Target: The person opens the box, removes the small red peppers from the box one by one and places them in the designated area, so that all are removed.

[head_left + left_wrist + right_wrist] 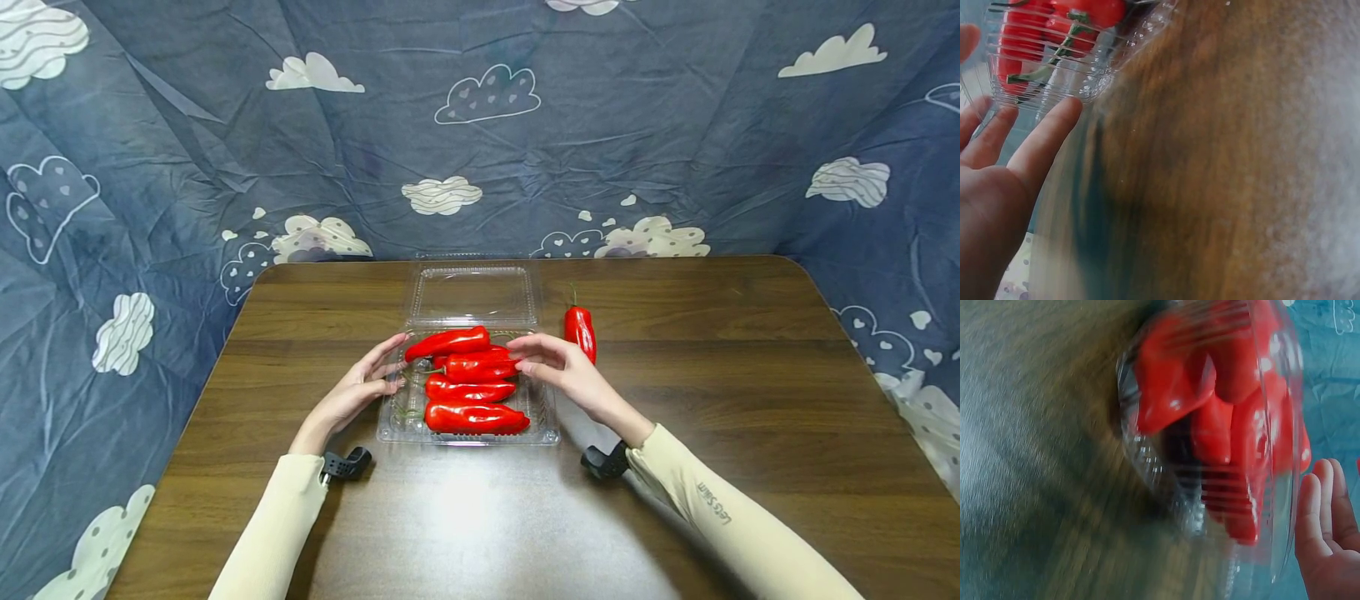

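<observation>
A clear plastic clamshell box [555, 437] holds several long red peppers [477, 418], laid crosswise and piled toward the back. One upper pepper [448, 342] rests tilted over the others. My left hand [356, 392] is at the box's left side; in the left wrist view its extended fingers [1047, 137] meet the ribbed wall, beside a green stem [1066, 47]. At the right rim is my right hand [562, 371], fingers loosely extended near the pepper ends. The right wrist view has those fingers [1310, 515] right beside the box edge.
The box's hinged lid [476, 296] lies folded back toward the table's far edge. Another red pepper [580, 333] lies on the wooden table [712, 375] behind the right hand, its stem pointing away. A blue cloth [600, 133] with white clouds hangs behind the table.
</observation>
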